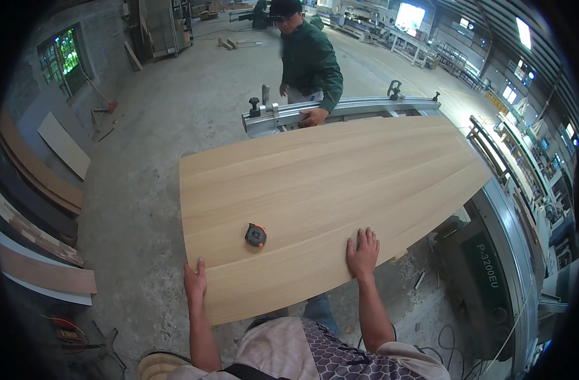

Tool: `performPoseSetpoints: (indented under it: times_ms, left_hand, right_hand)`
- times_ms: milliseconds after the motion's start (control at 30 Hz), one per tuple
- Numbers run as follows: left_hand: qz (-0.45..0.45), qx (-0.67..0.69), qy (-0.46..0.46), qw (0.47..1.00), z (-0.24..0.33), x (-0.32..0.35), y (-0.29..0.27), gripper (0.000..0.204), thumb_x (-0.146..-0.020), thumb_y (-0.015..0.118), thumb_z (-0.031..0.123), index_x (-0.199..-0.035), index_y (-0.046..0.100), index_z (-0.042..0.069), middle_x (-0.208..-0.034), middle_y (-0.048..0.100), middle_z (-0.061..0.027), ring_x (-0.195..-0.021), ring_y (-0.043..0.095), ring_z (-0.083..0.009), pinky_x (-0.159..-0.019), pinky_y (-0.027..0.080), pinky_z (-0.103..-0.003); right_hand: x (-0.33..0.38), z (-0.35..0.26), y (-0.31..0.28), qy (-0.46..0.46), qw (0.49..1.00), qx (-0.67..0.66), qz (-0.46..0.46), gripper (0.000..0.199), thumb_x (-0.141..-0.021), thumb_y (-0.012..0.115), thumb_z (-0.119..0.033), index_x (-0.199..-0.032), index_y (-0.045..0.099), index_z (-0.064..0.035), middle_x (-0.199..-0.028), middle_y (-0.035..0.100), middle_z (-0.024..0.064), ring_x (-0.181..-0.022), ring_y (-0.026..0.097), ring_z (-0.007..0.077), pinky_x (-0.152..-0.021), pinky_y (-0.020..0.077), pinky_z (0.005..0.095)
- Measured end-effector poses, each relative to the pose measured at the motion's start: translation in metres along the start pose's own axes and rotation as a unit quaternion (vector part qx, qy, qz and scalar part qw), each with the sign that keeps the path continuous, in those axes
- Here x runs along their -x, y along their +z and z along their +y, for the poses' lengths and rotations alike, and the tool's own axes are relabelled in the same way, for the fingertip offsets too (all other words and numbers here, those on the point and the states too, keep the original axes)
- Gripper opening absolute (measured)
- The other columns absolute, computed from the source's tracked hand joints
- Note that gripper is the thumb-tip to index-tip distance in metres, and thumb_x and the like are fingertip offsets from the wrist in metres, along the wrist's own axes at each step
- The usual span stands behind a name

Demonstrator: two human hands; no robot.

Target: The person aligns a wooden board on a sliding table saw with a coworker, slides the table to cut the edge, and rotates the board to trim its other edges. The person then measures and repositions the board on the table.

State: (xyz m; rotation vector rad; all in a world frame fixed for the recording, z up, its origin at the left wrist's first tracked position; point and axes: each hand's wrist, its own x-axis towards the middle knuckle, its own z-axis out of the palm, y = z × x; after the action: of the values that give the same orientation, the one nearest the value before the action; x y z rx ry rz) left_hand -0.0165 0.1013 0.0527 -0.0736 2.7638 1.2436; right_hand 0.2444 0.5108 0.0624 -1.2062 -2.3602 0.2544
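A large board (315,183) with a light wood grain lies flat in front of me, stretching away to the right. My left hand (196,282) grips its left edge near the front corner, thumb on top and the other fingers mostly hidden. Flat on the board near its front edge rests my right hand (363,253), fingers stretched out and holding nothing. Between my hands, further in on the board, sits a black tape measure (256,235) with orange parts; neither hand touches it.
Across the board a person (307,60) in dark green rests a hand on a metal fence rail (359,107). A large saw-like machine (492,278) stands at right. Sheet panels (48,266) lean along the left wall. Cables (451,345) lie on the floor at lower right.
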Motion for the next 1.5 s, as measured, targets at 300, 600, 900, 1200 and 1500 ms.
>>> performPoseSetpoints:
  times_ms: [300, 600, 900, 1200, 1500]
  left_hand:
    - [0.003, 0.006, 0.005, 1.000, 0.001, 0.000, 0.000, 0.061, -0.091, 0.058, 0.051, -0.122, 0.051, -0.002, -0.115, 0.062, -0.0286, -0.110, 0.059, -0.0443, -0.093, 0.047, -0.047]
    - [-0.005, 0.011, -0.002, 1.000, 0.005, 0.002, -0.001, 0.060, -0.092, 0.059, 0.049, -0.123, 0.051, -0.002, -0.115, 0.063, -0.0268, -0.109, 0.061, -0.0414, -0.092, 0.048, -0.045]
    - [0.009, -0.006, 0.010, 1.000, 0.000, -0.001, 0.002, 0.063, -0.091, 0.058, 0.052, -0.124, 0.050, -0.001, -0.115, 0.062, -0.0292, -0.109, 0.060, -0.0445, -0.092, 0.047, -0.047]
    - [-0.001, -0.014, -0.001, 1.000, -0.001, -0.003, 0.003, 0.064, -0.090, 0.058, 0.053, -0.123, 0.050, -0.001, -0.113, 0.063, -0.0294, -0.108, 0.060, -0.0444, -0.091, 0.048, -0.048]
    - [0.009, -0.015, 0.002, 1.000, -0.008, -0.004, 0.001, 0.064, -0.090, 0.058, 0.053, -0.123, 0.050, -0.002, -0.114, 0.062, -0.0301, -0.109, 0.059, -0.0465, -0.091, 0.047, -0.048]
  right_hand:
    - [0.000, 0.000, -0.001, -0.002, 1.000, 0.001, -0.001, 0.053, -0.091, 0.056, -0.036, -0.135, 0.052, -0.0066, -0.147, 0.042, 0.0192, -0.139, 0.035, 0.0344, -0.116, 0.0211, 0.0476]
    - [0.000, 0.001, -0.001, 0.001, 1.000, -0.002, -0.005, 0.054, -0.091, 0.056, -0.036, -0.136, 0.051, -0.0065, -0.147, 0.042, 0.0195, -0.140, 0.034, 0.0346, -0.117, 0.0205, 0.0480]
    - [0.000, 0.002, 0.001, -0.007, 1.000, -0.001, 0.001, 0.053, -0.091, 0.057, -0.035, -0.135, 0.052, -0.0060, -0.146, 0.043, 0.0197, -0.139, 0.035, 0.0350, -0.116, 0.0220, 0.0487]
    - [-0.002, 0.002, 0.000, -0.007, 1.000, -0.002, 0.001, 0.053, -0.091, 0.057, -0.035, -0.135, 0.052, -0.0065, -0.146, 0.043, 0.0192, -0.139, 0.035, 0.0349, -0.116, 0.0223, 0.0487]
    - [-0.002, 0.000, 0.005, -0.013, 1.000, -0.004, 0.003, 0.053, -0.091, 0.057, -0.036, -0.135, 0.052, -0.0066, -0.146, 0.043, 0.0192, -0.139, 0.034, 0.0350, -0.116, 0.0221, 0.0486]
